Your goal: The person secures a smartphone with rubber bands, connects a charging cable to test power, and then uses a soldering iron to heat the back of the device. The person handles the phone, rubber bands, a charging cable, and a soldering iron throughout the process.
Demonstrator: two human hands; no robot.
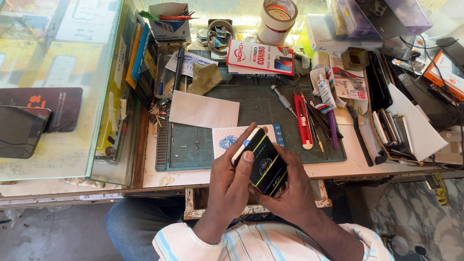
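Both my hands hold a small black packet (265, 164) with yellow stripes and a round blue emblem, just above the front edge of the workbench. My left hand (232, 181) grips its left side, thumb pressed on the face and fingers along a white-edged flat item behind it. My right hand (290, 186) cups the packet from below and the right. Under them a white card with blue print (224, 137) lies on the green work mat (256, 108).
Red-handled tool (303, 121), screwdriver (282, 99), tweezers and a white tube (325, 92) lie on the mat's right. A red-white box (261, 57), tape roll (278, 19) and clutter fill the back. A glass counter (58, 87) stands left; phones and frames (394, 128) lie right.
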